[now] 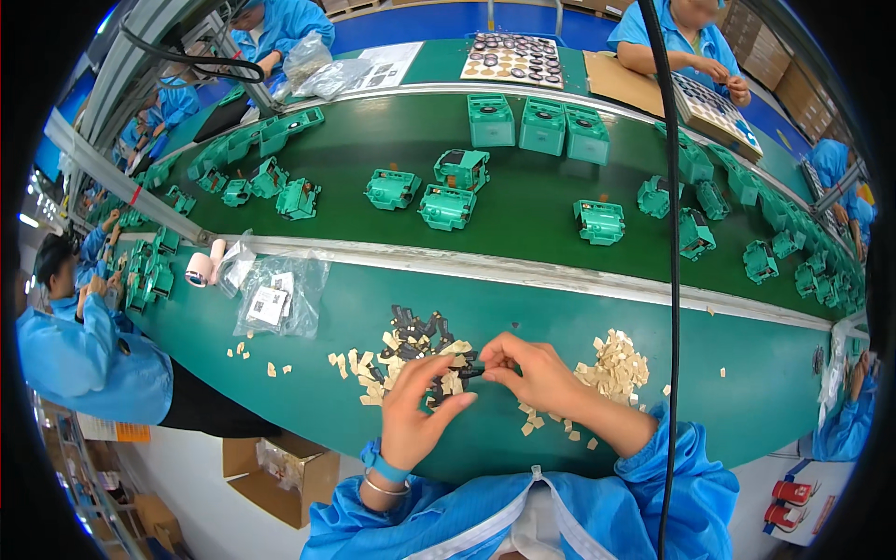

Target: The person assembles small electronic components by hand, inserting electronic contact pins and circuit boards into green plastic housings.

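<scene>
My right hand pinches the end of a small black plastic part between thumb and forefinger. Facing it, my left hand curves over the near side of a mixed pile, its thumb and forefinger apart with pieces visible in the gap; it wears a blue wrist strap and a bangle. That pile holds black plastic parts and flat cream-coloured pieces. To the right of my right hand lies a heap of cream pieces, with loose ones scattered nearer to me.
Beyond the green table runs a belt carrying several green plastic housings. A clear plastic bag with labels lies left, near a pink-white roll. A black cable hangs in front. Co-workers in blue sit around.
</scene>
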Motion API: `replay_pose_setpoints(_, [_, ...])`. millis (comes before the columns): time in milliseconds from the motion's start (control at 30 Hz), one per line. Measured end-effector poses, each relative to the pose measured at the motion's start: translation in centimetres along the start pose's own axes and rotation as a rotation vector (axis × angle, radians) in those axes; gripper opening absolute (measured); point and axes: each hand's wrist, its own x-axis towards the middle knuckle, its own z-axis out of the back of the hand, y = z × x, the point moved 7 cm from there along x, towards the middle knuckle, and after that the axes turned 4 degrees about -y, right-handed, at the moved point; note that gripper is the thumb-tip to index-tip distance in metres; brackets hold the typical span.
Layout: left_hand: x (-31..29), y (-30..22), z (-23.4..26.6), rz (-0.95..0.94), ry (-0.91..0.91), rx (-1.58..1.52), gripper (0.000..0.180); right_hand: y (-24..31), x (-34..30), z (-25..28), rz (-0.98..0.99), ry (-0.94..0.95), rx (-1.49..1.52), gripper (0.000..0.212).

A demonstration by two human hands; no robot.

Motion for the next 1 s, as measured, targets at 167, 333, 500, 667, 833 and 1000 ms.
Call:
replay_pose_setpoints(167, [-0.4, 1.6, -2.4, 0.142, 0.121, 0.037, 0.017, 1.4, -1.1, 0.6, 0.168, -0.051, -0.049, 0.019])
replay_pose_setpoints(333, [-0.8, 2.2, -2.2, 0.208, 0.002, -0.067, 0.011, 0.9, -1.7, 1.2, 0.014, -0.100, 0.089, 0.023])
replay_pose_setpoints(500, [-1.8, 2.6, -2.9, 0.370, -0.063, -0.470, 0.010, 0.2, -2.9, 0.0, 0.015, -0.118, 0.327, 0.021])
replay_pose_setpoints(667, [-2.4, 0.3, -3.6, 0.151, -0.091, -0.314, 0.022, -0.7, -4.2, -1.2, -0.214, -0.084, 0.636, 0.019])
replay_pose_setpoints(833, [-0.9, -1.1, -3.2, 0.250, -0.077, -0.502, 0.029, -0.6, -5.2, -1.2, -0.389, 0.169, 1.111, 0.023])
replay_pose_setpoints(1000, [-0.4, -5.5, -3.7, -0.433, 0.161, 0.007, 0.030, 0.8, -7.3, -1.0, -0.535, 0.552, 1.351, 0.026])
